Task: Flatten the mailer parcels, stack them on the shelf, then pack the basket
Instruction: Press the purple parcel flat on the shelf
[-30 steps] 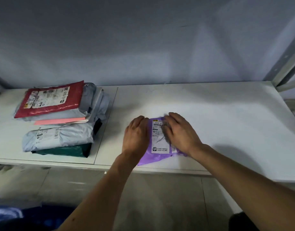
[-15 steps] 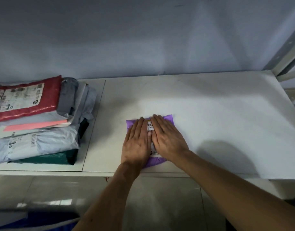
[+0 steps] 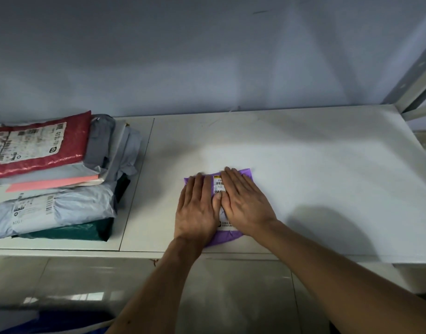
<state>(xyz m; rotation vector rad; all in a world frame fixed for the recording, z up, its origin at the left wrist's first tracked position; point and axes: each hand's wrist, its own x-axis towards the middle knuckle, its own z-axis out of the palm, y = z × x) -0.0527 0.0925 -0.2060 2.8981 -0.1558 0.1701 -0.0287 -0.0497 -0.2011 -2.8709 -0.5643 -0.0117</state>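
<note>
Left hand (image 3: 197, 209) and right hand (image 3: 246, 204), grips flat, clasping nothing, have slid apart over the mailer (image 3: 222, 238) right of the stack (image 3: 50, 169): flattening judged nearly done.

Right of the purple mailer (image 3: 227, 237), the white shelf (image 3: 315, 165) is bare board all the way to the metal upright (image 3: 416, 75) at the far right corner. A tall stack of parcels (image 3: 57, 179) blocks the left end, with a strip of board between it and the left hand (image 3: 197, 210). The wall (image 3: 207, 56) closes the back, and the front edge is open.
</note>
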